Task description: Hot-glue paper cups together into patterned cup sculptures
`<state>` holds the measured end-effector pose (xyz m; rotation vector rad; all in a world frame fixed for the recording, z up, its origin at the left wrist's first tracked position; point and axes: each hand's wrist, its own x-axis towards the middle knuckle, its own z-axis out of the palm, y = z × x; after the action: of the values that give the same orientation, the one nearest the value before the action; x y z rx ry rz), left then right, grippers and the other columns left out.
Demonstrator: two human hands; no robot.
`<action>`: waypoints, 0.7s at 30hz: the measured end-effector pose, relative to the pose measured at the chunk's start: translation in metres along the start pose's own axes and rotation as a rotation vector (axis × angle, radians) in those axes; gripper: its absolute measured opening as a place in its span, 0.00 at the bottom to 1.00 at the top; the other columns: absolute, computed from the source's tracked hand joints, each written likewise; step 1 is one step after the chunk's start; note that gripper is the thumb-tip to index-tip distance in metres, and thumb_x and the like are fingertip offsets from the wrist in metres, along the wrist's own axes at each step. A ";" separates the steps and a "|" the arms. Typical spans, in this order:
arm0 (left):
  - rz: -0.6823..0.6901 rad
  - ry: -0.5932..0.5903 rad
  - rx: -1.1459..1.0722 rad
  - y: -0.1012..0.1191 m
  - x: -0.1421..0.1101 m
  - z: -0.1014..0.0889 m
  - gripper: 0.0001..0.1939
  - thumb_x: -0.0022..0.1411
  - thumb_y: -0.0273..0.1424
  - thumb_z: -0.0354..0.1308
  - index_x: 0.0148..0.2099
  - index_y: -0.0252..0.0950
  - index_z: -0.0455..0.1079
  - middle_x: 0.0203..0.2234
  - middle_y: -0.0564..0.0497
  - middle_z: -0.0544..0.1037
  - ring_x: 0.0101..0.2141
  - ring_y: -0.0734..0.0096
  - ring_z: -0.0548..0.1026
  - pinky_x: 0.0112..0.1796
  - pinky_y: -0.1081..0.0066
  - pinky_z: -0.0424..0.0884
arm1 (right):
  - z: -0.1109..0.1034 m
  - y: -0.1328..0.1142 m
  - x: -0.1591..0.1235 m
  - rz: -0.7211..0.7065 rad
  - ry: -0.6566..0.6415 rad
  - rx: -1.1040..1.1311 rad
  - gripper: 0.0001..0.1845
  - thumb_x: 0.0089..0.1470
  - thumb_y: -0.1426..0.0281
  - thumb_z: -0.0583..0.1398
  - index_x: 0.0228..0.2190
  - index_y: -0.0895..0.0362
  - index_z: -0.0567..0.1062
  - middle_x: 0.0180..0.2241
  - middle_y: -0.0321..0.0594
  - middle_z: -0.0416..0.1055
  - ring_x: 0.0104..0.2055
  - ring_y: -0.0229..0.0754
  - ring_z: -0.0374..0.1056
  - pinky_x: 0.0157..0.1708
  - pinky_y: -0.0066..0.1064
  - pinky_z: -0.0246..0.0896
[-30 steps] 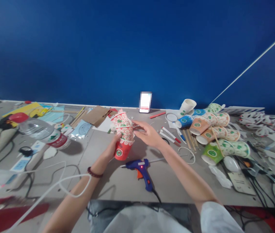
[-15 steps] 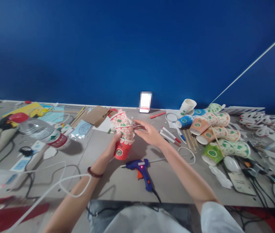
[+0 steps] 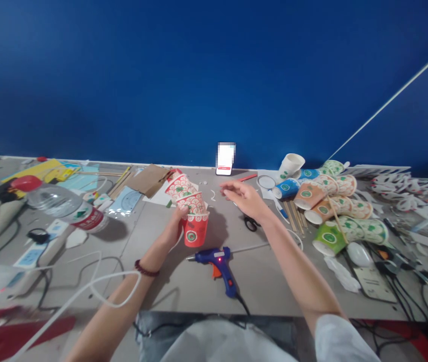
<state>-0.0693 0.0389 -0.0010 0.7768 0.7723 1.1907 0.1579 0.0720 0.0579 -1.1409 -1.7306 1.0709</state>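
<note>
My left hand [image 3: 176,226] is closed around a cluster of joined paper cups. Lowest is a red paper cup [image 3: 195,236] with a green round logo. A white cup with a red scale pattern [image 3: 191,202] rises from it, and another patterned cup [image 3: 178,186] leans up to the left. My right hand [image 3: 244,198] hovers to the right of the cups, apart from them, its fingers loosely bent and nothing visible in them. Black scissor handles [image 3: 250,223] show beneath my right wrist. A blue glue gun [image 3: 219,261] lies just in front of the cups, its small red light on.
A phone [image 3: 225,160] stands against the blue wall. Several colored paper cups [image 3: 329,241] lie on the right, beside wooden sticks [image 3: 294,216]. On the left are a water bottle [image 3: 66,206], a power strip [image 3: 38,251] and a looping white cable [image 3: 117,274]. Brown cardboard [image 3: 149,180] lies behind.
My right hand has moved away from the cups, to the right and slightly up. The cups have tipped a little to the left at the top. The scissor handles have come into view.
</note>
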 end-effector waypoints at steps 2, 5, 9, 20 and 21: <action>0.072 0.047 0.012 0.001 0.001 0.001 0.28 0.48 0.39 0.69 0.50 0.32 0.73 0.44 0.44 0.81 0.46 0.55 0.78 0.49 0.62 0.71 | 0.003 0.002 0.000 0.024 -0.044 -0.039 0.16 0.59 0.63 0.58 0.48 0.54 0.74 0.46 0.43 0.76 0.48 0.44 0.72 0.49 0.40 0.67; 0.109 0.153 -0.005 0.000 0.003 0.001 0.26 0.45 0.33 0.71 0.48 0.36 0.74 0.42 0.49 0.82 0.45 0.61 0.78 0.48 0.66 0.71 | 0.009 0.003 -0.001 0.078 -0.200 -0.112 0.23 0.58 0.59 0.60 0.54 0.52 0.71 0.49 0.44 0.74 0.49 0.45 0.71 0.51 0.41 0.67; 0.119 0.196 -0.052 -0.001 0.004 0.000 0.24 0.44 0.31 0.72 0.46 0.39 0.73 0.40 0.52 0.82 0.43 0.64 0.79 0.44 0.68 0.73 | 0.013 0.005 -0.004 0.159 -0.327 -0.183 0.42 0.49 0.51 0.66 0.61 0.51 0.62 0.53 0.48 0.71 0.54 0.51 0.68 0.52 0.45 0.67; 0.158 0.208 -0.014 -0.006 0.011 -0.007 0.19 0.45 0.33 0.72 0.41 0.39 0.74 0.37 0.52 0.82 0.43 0.59 0.79 0.40 0.66 0.75 | 0.012 0.000 -0.003 0.124 -0.294 -0.249 0.32 0.52 0.59 0.65 0.57 0.54 0.68 0.52 0.48 0.73 0.51 0.51 0.71 0.52 0.45 0.67; 0.161 0.193 -0.016 -0.006 0.011 -0.007 0.19 0.46 0.34 0.72 0.42 0.39 0.74 0.38 0.51 0.82 0.42 0.59 0.79 0.40 0.66 0.75 | 0.011 0.000 -0.002 0.129 -0.291 -0.259 0.32 0.52 0.59 0.65 0.57 0.54 0.68 0.53 0.47 0.73 0.52 0.51 0.71 0.52 0.45 0.67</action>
<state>-0.0703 0.0494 -0.0110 0.7283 0.8690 1.4306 0.1482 0.0671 0.0539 -1.3223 -2.0946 1.1608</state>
